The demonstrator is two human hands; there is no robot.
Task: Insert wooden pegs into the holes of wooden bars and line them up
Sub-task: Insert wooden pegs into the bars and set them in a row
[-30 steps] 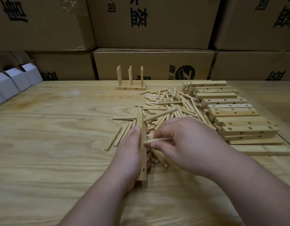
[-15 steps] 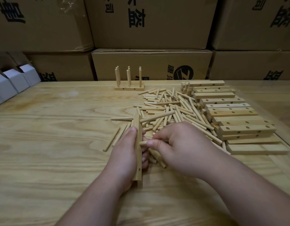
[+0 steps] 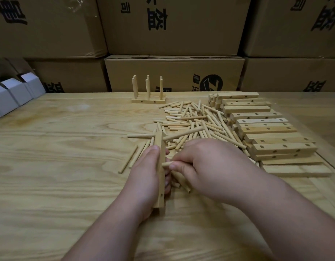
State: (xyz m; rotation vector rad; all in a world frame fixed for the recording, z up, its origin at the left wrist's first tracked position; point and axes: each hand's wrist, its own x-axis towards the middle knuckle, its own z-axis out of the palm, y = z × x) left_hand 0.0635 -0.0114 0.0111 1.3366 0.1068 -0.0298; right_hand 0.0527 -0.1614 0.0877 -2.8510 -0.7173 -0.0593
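Several big cardboard boxes (image 3: 172, 25) with black print wall off the back of the room, stacked right behind the counter (image 3: 49, 166), a pale wood-grain top. A few small white boxes (image 3: 12, 95) sit at its far left edge. On the right lies a row of drilled wooden bars (image 3: 266, 129), and beside them a loose heap of pegs (image 3: 193, 125) spreads toward the middle. At the back stand the finished bars (image 3: 148, 100), lined up close together with pegs upright in them.

The left hand (image 3: 144, 178) holds one bar (image 3: 160, 166) on edge in front of the person, thumb on top and fingers curled around it, near the close end of the heap. The right hand (image 3: 204, 166) pinches a single peg (image 3: 167, 163) between thumb and forefinger, fingers clamped on it.

A second ago much more of that peg showed out past the fingertips, lying across toward the bar; now only a short stub shows, its tip right against the bar's side face. That suggests the peg is being fed into a hole, though the hole itself is hidden behind the fingers. A second hole near the bar's close end is open. The head view has also tipped slightly, so the far boxes sit higher.
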